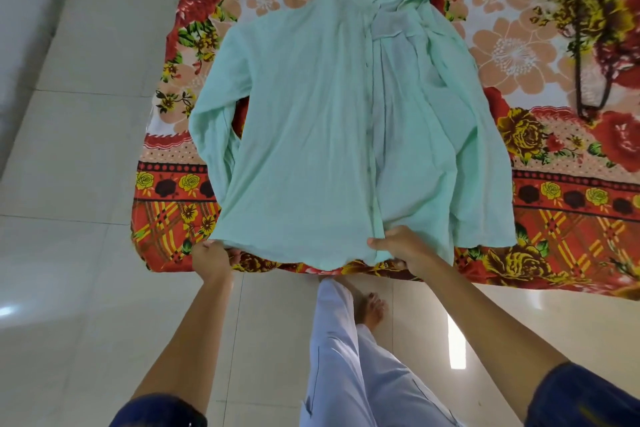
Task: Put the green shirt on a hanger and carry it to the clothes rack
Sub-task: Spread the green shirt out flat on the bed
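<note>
Shirt (311, 121) lies flat on the bed (540, 211), collar far, hem at the near edge. Left hand (211, 258) pinches the hem's left corner; right hand (403, 248) grips the hem near the placket, fingers curled over the cloth. Likely spreading it flat so a hanger can go in. Hanger (588, 52) lies on the bed well right of the shirt, untouched. Shirt's right side is bunched, sleeve folded under. Hem overhangs the bed edge slightly; floor (69, 253) to the left gives room to step.
</note>
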